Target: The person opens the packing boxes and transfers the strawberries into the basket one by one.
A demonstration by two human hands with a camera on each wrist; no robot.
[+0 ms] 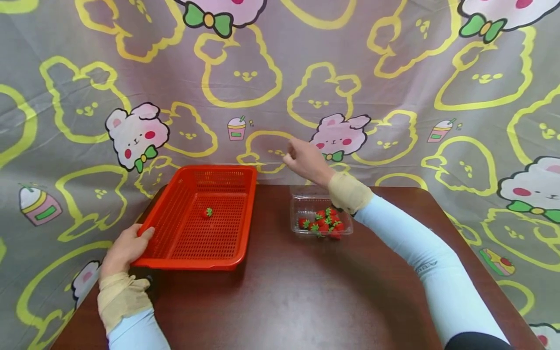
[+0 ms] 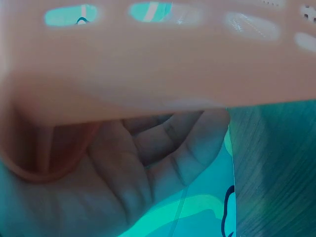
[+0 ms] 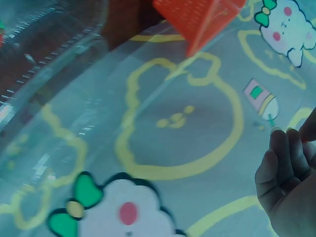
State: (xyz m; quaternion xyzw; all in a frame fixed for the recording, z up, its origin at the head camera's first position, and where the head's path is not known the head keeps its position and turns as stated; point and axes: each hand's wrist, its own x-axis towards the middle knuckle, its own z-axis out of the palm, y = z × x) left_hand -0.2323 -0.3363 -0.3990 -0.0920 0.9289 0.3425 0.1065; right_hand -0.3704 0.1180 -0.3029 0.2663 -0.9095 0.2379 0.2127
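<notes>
At the left stands a red plastic basket (image 1: 210,265) with slotted sides and floor, a single strawberry (image 1: 207,213) inside. My left hand (image 1: 127,249) grips its near left corner, thumb over the rim. In the left wrist view, the fingers (image 2: 173,148) curl beneath the rim. My right hand (image 1: 307,159) is raised in the air, above and behind a clear plastic box (image 1: 299,206) of strawberries (image 1: 325,222), its fingers curled. In the right wrist view a faint reddish spot shows by the fingertips; whether anything is held is hidden.
Both containers stand on a dark brown table (image 1: 297,291), the box toward the back. A patterned curtain (image 1: 280,63) hangs right behind the table's far edge. My right forearm (image 1: 411,233) reaches past the right side of the box.
</notes>
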